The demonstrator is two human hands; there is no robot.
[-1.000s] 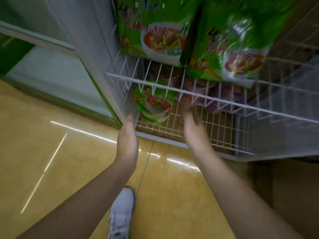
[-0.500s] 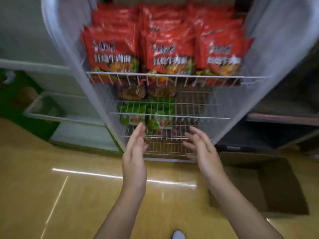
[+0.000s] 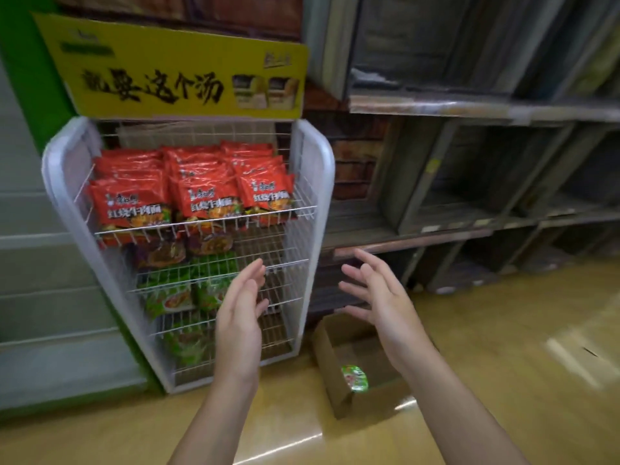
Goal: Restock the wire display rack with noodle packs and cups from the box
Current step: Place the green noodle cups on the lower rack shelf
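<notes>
White wire rack (image 3: 312,182); red packs (image 3: 204,193), green packs (image 3: 167,293); yellow sign (image 3: 174,65), black lettering; brown box (image 3: 339,391); green-lidded cup (image 3: 355,378).

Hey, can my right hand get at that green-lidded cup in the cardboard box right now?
Probably yes. The box is open on top, nothing covers the green-lidded cup, and the right hand is empty, fingers spread, close by.
</notes>
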